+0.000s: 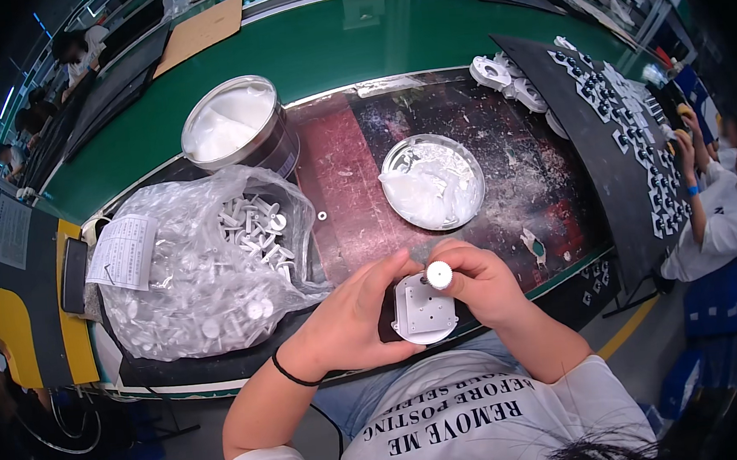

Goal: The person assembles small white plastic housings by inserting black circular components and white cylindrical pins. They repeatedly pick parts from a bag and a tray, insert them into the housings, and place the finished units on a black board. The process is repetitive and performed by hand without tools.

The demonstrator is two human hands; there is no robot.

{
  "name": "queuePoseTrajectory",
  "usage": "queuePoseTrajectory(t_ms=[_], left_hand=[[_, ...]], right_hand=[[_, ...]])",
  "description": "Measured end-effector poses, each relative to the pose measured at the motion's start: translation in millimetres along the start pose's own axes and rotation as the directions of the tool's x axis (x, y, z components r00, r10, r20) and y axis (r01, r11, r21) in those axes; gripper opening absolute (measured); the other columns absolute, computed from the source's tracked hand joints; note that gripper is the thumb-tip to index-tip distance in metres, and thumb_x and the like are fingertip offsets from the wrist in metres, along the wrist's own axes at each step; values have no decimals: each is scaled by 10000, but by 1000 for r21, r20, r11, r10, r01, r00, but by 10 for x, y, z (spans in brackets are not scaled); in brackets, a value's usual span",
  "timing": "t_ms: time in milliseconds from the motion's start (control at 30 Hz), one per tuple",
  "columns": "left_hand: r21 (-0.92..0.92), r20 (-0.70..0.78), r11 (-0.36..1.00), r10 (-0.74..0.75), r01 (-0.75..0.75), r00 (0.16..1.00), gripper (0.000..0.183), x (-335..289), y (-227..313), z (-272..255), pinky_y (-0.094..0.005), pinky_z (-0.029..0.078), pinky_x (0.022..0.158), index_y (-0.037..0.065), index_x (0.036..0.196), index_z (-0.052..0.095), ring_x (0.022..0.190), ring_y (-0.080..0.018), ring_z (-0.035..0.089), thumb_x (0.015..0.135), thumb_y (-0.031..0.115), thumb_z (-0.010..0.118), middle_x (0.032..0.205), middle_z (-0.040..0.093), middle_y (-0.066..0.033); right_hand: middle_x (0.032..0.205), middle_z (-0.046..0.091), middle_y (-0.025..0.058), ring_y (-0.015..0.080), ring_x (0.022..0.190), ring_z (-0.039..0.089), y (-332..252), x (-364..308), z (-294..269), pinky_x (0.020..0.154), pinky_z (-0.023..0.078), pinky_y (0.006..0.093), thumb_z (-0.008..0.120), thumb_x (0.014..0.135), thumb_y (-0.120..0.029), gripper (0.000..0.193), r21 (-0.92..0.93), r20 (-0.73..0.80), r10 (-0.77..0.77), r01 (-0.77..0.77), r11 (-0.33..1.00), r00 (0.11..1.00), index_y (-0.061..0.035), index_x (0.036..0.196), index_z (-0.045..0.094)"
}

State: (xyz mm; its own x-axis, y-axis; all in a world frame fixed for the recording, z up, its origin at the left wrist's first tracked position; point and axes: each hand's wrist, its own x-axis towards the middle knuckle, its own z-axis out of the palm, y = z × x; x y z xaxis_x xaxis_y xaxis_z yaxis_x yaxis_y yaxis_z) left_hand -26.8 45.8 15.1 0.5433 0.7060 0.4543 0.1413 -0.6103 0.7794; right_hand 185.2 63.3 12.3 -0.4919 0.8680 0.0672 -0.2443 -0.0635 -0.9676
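My left hand is closed on the edge of a white plastic housing, a rounded plate with a raised block and small holes, at the table's near edge. Between the thumb and fingers of my right hand is a small white round-headed part, held over the housing's far end. Its lower portion is hidden by my fingers. Just beyond my hands lies a round metal dish with white grease in it. To the left, a clear plastic bag holds many white pin-like parts.
A metal tin of white paste stands behind the bag. A small white ring lies on the stained board. At right, a black board carries rows of small assemblies, with white housings beside it. A co-worker's hand is beyond.
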Motion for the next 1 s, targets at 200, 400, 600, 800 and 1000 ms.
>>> queuePoseTrajectory(t_ms=[200, 400, 600, 800, 1000], left_hand=[[0, -5, 1000, 4, -4, 1000, 1042, -13, -29, 8, -419, 448, 884, 65, 1422, 162, 1037, -351, 547, 613, 165, 812, 1188, 527, -180], [1, -13, 1000, 16, -16, 1000, 1060, 1, -35, 7, -417, 452, 880, 76, 1427, 142, 1031, -352, 551, 608, 154, 810, 1181, 530, -186], [13, -14, 1000, -26, 26, 1000, 1136, 6, -12, -23, -406, 450, 897, 129, 1448, 38, 1051, -330, 556, 614, 115, 809, 1195, 520, -192], [87, 10, 995, -42, 41, 999, 1219, 143, 3, -85, -397, 435, 935, 171, 1460, -70, 1106, -304, 545, 626, 73, 813, 1220, 502, -198], [160, 52, 987, 25, -33, 998, 1125, 399, 82, 42, -436, 435, 890, 122, 1457, 24, 1053, -361, 547, 634, 129, 791, 1218, 518, -197]], right_hand=[[988, 571, 60, 136, 937, 547, -30, 19, -41, 813, 442, 276, 646, 860, -112, 179, -128, 41, -45, 49, 991, 998, -8, 1007, 644], [1043, 567, 69, 139, 969, 542, -109, -25, -53, 830, 438, 276, 616, 877, -90, 210, -190, 27, 12, -7, 982, 1000, -1, 1066, 628], [1134, 534, 89, 145, 999, 518, -128, -279, -309, 871, 413, 283, 539, 857, -18, 276, -101, -199, -36, 16, 995, 979, 24, 1125, 588], [1107, 541, 97, 156, 934, 511, -102, -622, -661, 838, 403, 265, 525, 838, -7, 243, -540, -289, -323, 125, 832, 901, 9, 1069, 601], [1103, 540, 92, 296, 1021, 462, -508, -374, -577, 912, 353, 435, 586, 740, -197, 308, -810, 124, -516, 387, 441, 848, -81, 1016, 656]])
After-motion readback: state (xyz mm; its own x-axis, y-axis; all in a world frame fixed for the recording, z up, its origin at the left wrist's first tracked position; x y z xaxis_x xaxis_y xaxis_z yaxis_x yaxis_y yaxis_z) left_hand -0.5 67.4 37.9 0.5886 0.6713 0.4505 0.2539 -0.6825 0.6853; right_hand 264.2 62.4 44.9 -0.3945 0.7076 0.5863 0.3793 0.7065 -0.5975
